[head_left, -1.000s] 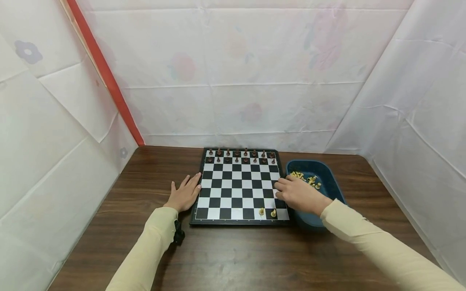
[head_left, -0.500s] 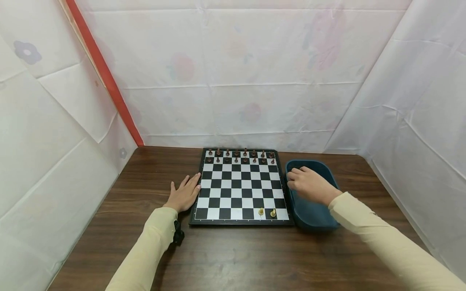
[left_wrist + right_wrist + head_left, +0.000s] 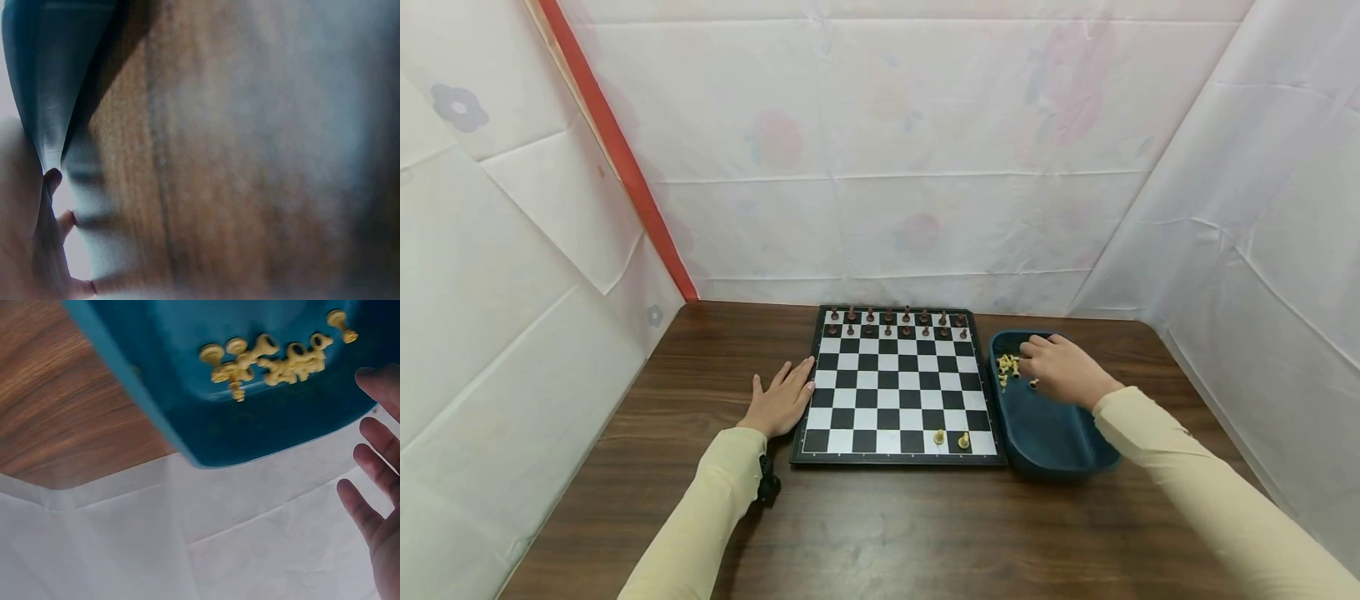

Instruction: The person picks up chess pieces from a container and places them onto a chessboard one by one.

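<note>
My left hand (image 3: 777,406) lies flat with fingers spread, fingertips at the left edge of a black-and-white chessboard (image 3: 887,381). Over a dark blue plastic tub (image 3: 1052,437) to the board's right is my right hand (image 3: 1063,372), near the tub's far end. The right wrist view shows its fingers (image 3: 359,506) apart, and nothing appears between them. Yellow chess pieces (image 3: 237,365) lie heaped in the tub, with one lone yellow piece (image 3: 342,326) nearer the thumb. On the board's near row stand two yellow pieces, one (image 3: 939,437) left of the other (image 3: 964,440).
Dark brown chess pieces (image 3: 887,331) fill the board's two far rows. Everything rests on a wooden table (image 3: 880,533), walled by white sheeting (image 3: 880,225) at the back and sides. A black strapped device (image 3: 767,482) is on the left wrist.
My right hand has moved from the board's right edge into the tub's far part, then a little further right, uncovering yellow pieces at the tub's left side. The left hand stays put.
</note>
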Demonstrator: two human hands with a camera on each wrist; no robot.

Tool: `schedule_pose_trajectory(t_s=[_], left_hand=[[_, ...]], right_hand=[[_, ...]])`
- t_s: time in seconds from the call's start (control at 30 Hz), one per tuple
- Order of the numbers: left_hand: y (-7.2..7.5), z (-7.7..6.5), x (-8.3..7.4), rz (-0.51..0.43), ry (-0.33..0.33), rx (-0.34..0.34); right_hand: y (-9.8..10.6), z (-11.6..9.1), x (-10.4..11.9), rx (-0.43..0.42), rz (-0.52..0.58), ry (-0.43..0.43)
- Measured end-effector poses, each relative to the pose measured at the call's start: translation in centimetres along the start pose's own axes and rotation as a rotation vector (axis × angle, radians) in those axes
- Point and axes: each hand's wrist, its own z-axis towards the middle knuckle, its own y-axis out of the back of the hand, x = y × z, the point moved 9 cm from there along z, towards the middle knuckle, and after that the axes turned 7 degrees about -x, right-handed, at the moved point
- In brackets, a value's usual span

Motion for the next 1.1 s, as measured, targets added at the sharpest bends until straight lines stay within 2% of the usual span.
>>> schedule_pose_trajectory(t_s=[0.23,0.57,1.1], left_hand=[[0.0,0.0,0.1,0.004,0.008,0.011],[0.0,-0.1,0.0,0.001,0.012,0.011],[0.0,-0.1,-0.2,0.004,0.021,0.024]], right_hand=[[-0.4,-1.0,-1.7,0.02,0.024,-0.061],[-2.6,-2.7,-3.5,0.154,0.019,-0.149],[-5.0,-4.0,-5.1,0.175,0.022,-0.191]])
